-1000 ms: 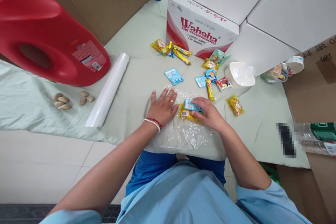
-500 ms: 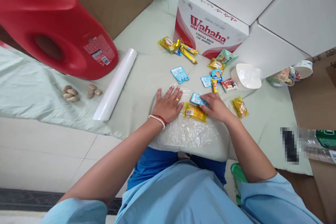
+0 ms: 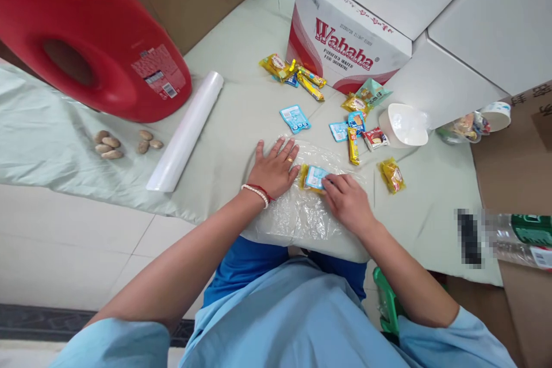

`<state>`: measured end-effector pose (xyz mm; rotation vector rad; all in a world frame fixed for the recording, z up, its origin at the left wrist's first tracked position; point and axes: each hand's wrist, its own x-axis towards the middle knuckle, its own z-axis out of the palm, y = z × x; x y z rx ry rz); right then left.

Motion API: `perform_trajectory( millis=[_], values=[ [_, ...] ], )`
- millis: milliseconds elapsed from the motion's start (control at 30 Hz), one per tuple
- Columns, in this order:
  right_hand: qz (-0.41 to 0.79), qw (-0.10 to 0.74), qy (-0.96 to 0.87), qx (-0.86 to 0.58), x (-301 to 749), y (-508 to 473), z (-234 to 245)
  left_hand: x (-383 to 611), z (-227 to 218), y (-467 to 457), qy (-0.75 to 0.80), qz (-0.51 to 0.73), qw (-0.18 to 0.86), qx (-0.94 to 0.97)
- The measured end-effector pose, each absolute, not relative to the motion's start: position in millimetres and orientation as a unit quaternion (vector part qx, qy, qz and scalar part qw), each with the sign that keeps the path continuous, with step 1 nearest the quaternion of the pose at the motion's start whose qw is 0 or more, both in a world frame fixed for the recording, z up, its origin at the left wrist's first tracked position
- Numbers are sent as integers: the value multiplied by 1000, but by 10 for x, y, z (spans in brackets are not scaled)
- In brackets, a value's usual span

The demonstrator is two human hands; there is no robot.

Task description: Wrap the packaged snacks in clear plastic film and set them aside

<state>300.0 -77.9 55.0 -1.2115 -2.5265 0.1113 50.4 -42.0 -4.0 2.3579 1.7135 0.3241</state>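
My left hand (image 3: 275, 171) lies flat with fingers spread on a sheet of clear plastic film (image 3: 297, 215), which is crinkled over the table's front edge. My right hand (image 3: 348, 200) pinches a small light-blue snack packet (image 3: 316, 177) by its right end. That packet rests on top of a yellow snack packet (image 3: 304, 174), whose left end shows beneath it on the film. Beyond the hands lie another blue packet (image 3: 295, 119), a narrow yellow packet (image 3: 353, 146) and a red-brown packet (image 3: 375, 138).
A roll of film (image 3: 186, 135) and several brown nuts or stones (image 3: 107, 144) lie left, by a big red jug (image 3: 142, 63). A Wahaha carton (image 3: 345, 46) stands behind more snacks. To the right are a white bowl (image 3: 405, 125), a yellow packet (image 3: 392, 176) and a plastic bottle (image 3: 517, 238).
My right hand has drawn the blue packet toward me and slightly left, from behind the yellow packet to on top of it. My left hand stays flat on the film.
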Motion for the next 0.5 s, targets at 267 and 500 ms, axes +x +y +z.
perform_trajectory(
  millis=[267, 500],
  values=[
    [220, 150, -846, -463, 2998, -658, 465, 504, -19, -425, 581, 110, 102, 800],
    [135, 1, -855, -501, 2774, -616, 610, 504, -14, -415, 581, 105, 110, 800]
  ],
)
